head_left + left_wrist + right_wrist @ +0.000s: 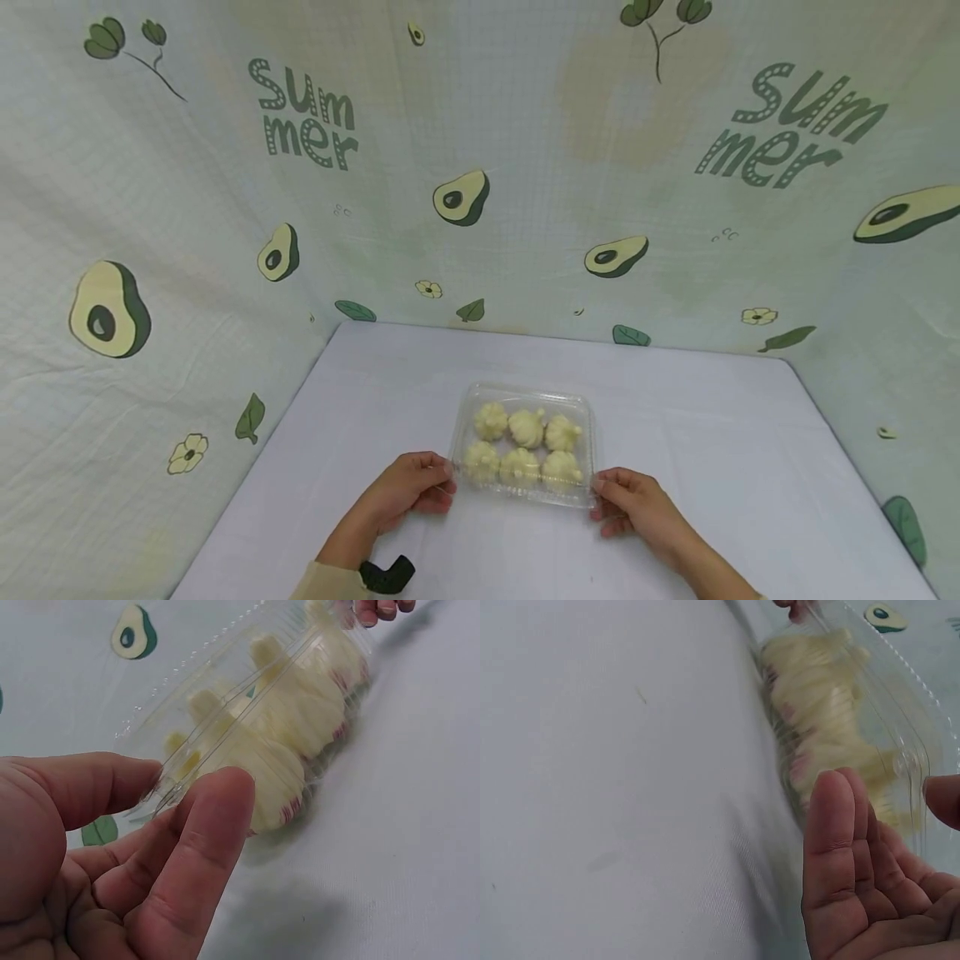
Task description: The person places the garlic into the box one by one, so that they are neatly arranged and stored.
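Note:
A clear plastic clamshell box [532, 392] with its lid down holds several peeled-looking, pale garlic bulbs [527, 427] in two rows. My left hand [415, 486] pinches the box's near left corner; in the left wrist view the thumb [124, 780] lies over the rim and the fingers [199, 847] are below it. At the near right corner my right hand [636, 507] pinches the rim, thumb [943, 799] above and fingers [832, 832] beneath. Purplish root ends of the bulbs show through the wall. Whether the base touches the table cannot be told.
The box is over a table with a white cover [360, 400]. Hanging cloth [525, 125] printed with avocados, leaves and lettering encloses the table at the back and both sides. A black strap [387, 575] sits on the left wrist.

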`<action>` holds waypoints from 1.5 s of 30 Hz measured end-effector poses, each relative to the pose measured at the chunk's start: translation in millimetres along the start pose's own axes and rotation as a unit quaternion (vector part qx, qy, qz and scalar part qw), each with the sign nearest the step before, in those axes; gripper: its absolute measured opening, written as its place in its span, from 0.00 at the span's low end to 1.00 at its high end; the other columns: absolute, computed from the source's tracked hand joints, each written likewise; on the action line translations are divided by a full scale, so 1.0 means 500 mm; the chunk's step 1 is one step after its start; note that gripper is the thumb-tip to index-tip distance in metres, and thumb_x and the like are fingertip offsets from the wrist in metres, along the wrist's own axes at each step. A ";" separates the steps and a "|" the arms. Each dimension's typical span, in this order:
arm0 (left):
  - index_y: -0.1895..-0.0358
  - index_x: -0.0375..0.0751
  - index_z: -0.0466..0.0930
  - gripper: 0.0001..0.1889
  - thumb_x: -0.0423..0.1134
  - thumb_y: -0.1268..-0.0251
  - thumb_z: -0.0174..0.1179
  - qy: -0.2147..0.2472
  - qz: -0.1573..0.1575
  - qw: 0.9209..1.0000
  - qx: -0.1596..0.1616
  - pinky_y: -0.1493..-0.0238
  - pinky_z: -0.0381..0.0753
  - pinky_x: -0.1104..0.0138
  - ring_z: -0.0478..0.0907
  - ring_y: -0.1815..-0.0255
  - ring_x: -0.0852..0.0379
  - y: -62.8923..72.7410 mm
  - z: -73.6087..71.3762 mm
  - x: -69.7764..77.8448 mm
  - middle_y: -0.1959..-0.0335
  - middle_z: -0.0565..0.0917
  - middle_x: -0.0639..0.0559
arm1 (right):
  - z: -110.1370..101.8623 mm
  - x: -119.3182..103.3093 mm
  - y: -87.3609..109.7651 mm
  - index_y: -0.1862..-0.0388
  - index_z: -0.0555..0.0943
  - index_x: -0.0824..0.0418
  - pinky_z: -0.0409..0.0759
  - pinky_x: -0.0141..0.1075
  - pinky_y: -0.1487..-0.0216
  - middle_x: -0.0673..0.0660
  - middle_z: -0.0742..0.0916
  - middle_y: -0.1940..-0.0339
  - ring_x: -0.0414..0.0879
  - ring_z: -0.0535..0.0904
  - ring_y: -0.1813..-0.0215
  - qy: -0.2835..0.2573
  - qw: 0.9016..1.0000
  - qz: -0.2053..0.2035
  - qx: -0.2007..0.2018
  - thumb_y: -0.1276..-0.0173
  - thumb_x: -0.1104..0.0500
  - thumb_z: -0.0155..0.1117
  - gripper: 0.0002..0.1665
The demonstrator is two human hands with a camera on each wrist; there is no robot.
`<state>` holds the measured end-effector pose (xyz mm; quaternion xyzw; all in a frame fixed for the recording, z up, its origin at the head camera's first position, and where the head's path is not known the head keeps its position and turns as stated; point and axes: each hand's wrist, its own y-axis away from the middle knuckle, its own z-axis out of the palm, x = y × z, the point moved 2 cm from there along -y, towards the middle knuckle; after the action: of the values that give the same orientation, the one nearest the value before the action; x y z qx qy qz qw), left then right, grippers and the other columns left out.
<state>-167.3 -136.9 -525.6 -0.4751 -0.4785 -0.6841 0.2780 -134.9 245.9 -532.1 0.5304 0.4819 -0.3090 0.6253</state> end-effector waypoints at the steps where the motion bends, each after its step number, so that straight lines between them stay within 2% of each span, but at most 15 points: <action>1: 0.44 0.24 0.79 0.19 0.41 0.21 0.62 0.002 -0.001 1.000 0.000 0.60 0.91 0.65 0.87 0.66 0.59 0.001 0.001 -0.001 0.63 0.87 0.48 | 0.001 0.002 0.004 0.40 0.78 0.75 0.91 0.41 0.60 0.55 0.89 0.60 0.48 0.88 0.60 -0.005 1.000 0.000 -0.009 0.18 0.51 0.60 0.26; 5: 0.46 0.23 0.80 0.17 0.38 0.22 0.63 0.009 0.004 1.000 0.004 0.60 0.91 0.66 0.89 0.66 0.59 0.004 0.007 0.000 0.63 0.88 0.47 | 0.005 0.003 0.015 0.45 0.82 0.75 0.91 0.39 0.59 0.57 0.91 0.59 0.45 0.90 0.60 -0.023 0.999 -0.003 -0.029 0.17 0.52 0.60 0.24; 14: 0.50 0.20 0.79 0.14 0.33 0.25 0.64 0.033 0.010 0.999 0.023 0.58 0.91 0.67 0.90 0.65 0.58 0.005 0.021 0.006 0.65 0.89 0.46 | 0.014 -0.007 0.025 0.48 0.83 0.74 0.91 0.39 0.54 0.60 0.93 0.59 0.45 0.92 0.57 -0.073 0.997 0.007 -0.008 0.20 0.59 0.63 0.16; 22: 0.55 0.28 0.81 0.07 0.31 0.25 0.64 0.046 0.001 0.998 0.032 0.57 0.91 0.66 0.90 0.65 0.58 0.004 0.023 0.005 0.65 0.90 0.46 | 0.016 -0.013 0.029 0.46 0.81 0.73 0.91 0.40 0.50 0.58 0.92 0.57 0.46 0.91 0.55 -0.104 0.994 0.016 -0.011 0.22 0.60 0.65 0.16; 27: 0.55 0.28 0.80 0.06 0.30 0.25 0.63 0.048 -0.002 0.998 0.039 0.57 0.91 0.66 0.90 0.64 0.58 0.008 0.023 0.007 0.64 0.90 0.45 | 0.020 -0.012 0.031 0.49 0.81 0.70 0.91 0.40 0.49 0.57 0.91 0.57 0.46 0.91 0.54 -0.112 0.993 0.020 -0.021 0.22 0.60 0.65 0.13; 38: 0.58 0.30 0.81 0.04 0.30 0.26 0.64 0.051 -0.006 0.998 0.036 0.57 0.91 0.66 0.90 0.64 0.58 0.001 0.026 0.005 0.65 0.90 0.45 | 0.015 -0.006 0.029 0.53 0.82 0.67 0.90 0.40 0.47 0.59 0.92 0.56 0.47 0.92 0.53 -0.154 0.987 0.018 -0.028 0.22 0.63 0.66 0.07; 45: 0.57 0.28 0.80 0.05 0.29 0.26 0.63 0.054 -0.004 0.998 0.028 0.57 0.91 0.65 0.91 0.64 0.56 -0.001 0.024 0.006 0.64 0.90 0.44 | 0.013 -0.003 0.028 0.51 0.82 0.68 0.89 0.40 0.46 0.60 0.92 0.55 0.48 0.91 0.53 -0.176 0.984 0.027 -0.024 0.22 0.62 0.66 0.09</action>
<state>-164.5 -125.5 -522.1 -0.4275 -0.4840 -0.6960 0.3141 -120.9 242.8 -525.7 0.4650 0.3568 -0.3689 0.7213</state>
